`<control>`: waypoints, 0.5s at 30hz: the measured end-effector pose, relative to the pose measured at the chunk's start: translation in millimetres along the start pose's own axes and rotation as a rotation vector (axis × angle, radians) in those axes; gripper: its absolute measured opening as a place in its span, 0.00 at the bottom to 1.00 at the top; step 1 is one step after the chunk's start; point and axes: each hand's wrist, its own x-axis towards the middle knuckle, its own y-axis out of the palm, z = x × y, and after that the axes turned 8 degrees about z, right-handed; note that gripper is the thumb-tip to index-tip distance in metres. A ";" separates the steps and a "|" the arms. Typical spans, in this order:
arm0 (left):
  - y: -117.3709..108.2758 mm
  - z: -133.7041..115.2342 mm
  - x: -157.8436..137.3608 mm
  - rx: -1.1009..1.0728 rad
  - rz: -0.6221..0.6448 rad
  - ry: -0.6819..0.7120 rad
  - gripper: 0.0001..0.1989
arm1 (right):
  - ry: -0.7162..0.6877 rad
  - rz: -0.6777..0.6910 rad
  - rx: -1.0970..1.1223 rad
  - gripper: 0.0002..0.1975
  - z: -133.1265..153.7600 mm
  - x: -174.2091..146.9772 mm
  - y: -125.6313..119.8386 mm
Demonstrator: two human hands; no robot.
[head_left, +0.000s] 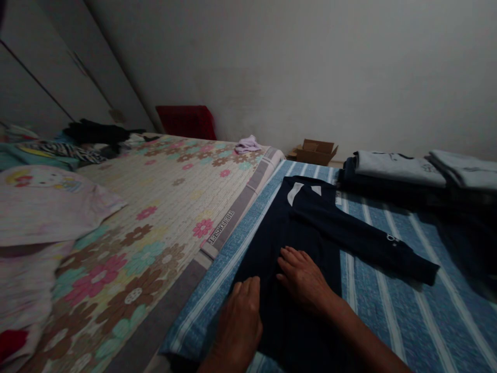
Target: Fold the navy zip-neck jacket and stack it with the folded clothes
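Observation:
A navy long-sleeved top [267,233] with white patches near its neck lies on a blue striped sheet [202,311]. One sleeve stretches out to the right and bears a small white print. At the top's left edge, my left hand [240,316] has its fingers curled in against the cloth; its thumb is hidden. My right hand [305,277] lies palm down on the middle of the top, fingers extended and slightly bent. Below the wrists the cloth runs into dark shadow.
Folded pale clothes [399,168] sit on dark ones at the right. A flowered mattress [163,259] adjoins on the left, with a pink garment [46,202] and a small lilac cloth [247,145]. Beyond are a cardboard box [314,153] and a red object [186,122] by the wall.

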 end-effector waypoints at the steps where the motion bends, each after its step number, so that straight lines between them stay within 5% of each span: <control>1: -6.0 4.0 1.2 -0.043 -0.009 0.006 0.29 | -0.007 0.009 -0.005 0.19 0.4 0.1 0.0; 8: -43.4 25.7 6.2 -0.219 -0.212 0.008 0.26 | -0.120 0.050 -0.080 0.25 23.0 9.4 -2.5; 15: -44.1 24.2 2.0 -0.236 -0.258 0.043 0.26 | -0.120 0.110 -0.038 0.36 38.4 26.7 11.3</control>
